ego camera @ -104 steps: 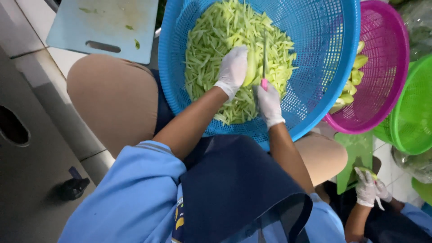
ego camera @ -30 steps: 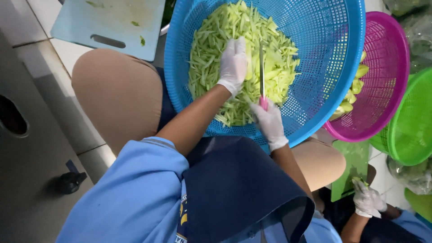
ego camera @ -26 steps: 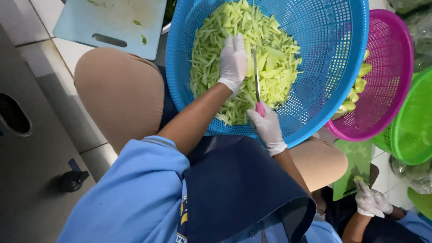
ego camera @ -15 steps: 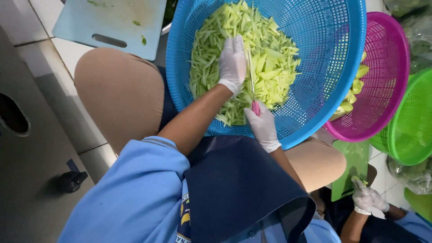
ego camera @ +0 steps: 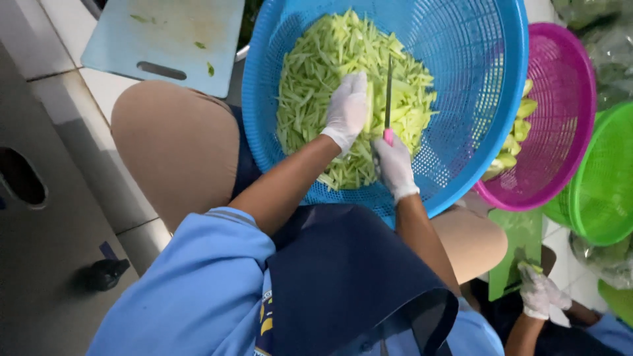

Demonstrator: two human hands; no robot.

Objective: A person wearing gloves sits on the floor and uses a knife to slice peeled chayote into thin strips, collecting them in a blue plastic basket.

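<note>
Raised since the earlier frame, the knife [ego camera: 388, 92] is now held upright, its pink handle clenched in the right hand [ego camera: 394, 165] over the blue basket [ego camera: 475, 79]. Green strips [ego camera: 316, 79] are pressed by the left hand [ego camera: 347, 109], whose grip is wrapped around a pale piece, partly hidden. A magenta basket [ego camera: 560, 132], green basket [ego camera: 610, 178] and cutting board [ego camera: 165, 39] lie around; a co-worker's gloved hand [ego camera: 541, 296] is cut off at the edge.

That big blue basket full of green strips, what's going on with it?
A seated person in white gloves is cutting over the round blue plastic basket, which rests on their lap. The left hand holds a pale green piece above the heap of green strips, while the right hand holds a pink-handled knife against it. Another person's gloved hand works at lower right.
</note>
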